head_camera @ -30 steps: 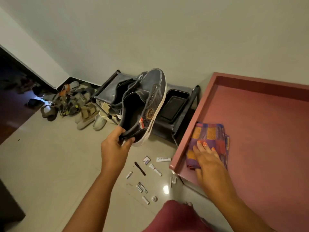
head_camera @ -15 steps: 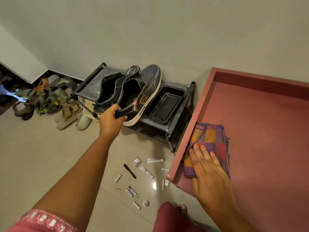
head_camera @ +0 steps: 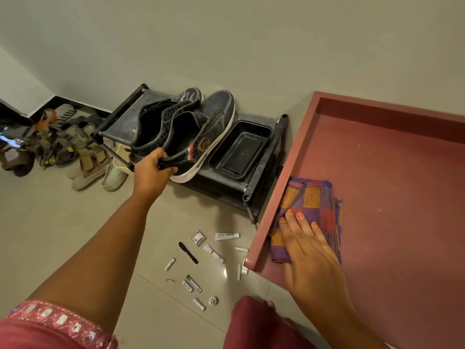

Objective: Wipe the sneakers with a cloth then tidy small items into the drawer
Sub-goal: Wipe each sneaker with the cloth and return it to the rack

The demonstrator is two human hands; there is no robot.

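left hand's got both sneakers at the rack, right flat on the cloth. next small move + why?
Probably let go: the left hand grips the sneakers by their heels, apparently already on the rack. The small items lie on the floor, the right hand on the cloth.

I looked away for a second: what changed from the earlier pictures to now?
The left hand lowered the sneaker from mid-air onto the shoe rack, still gripping its heel. The right hand stayed flat on the checked cloth; the small items remain on the floor.
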